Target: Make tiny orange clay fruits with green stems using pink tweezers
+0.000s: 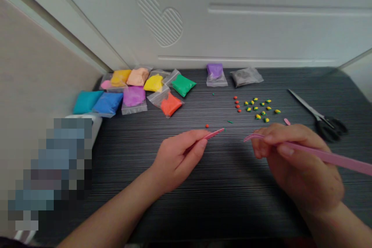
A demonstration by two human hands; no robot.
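Note:
My left hand (177, 159) is closed round a thin pink modelling tool (215, 133) whose tip points right and carries a tiny green speck. My right hand (293, 155) is closed round a longer pink tool (334, 157) that runs off the right edge, its curved tip pointing left. The two tips are a short way apart above the dark ribbed table (226, 193). A small red clay ball (207, 126) lies just beyond the left tool. Farther back lie several tiny red balls (237, 104) and yellow-and-green clay pieces (261, 109).
Several bags of coloured clay (136, 91) lie at the back left, a purple bag (215, 73) and a grey bag (246, 76) at the back middle. Black-handled scissors (319, 116) rest at the right. A white panel stands behind the table. A blurred patch covers the lower left.

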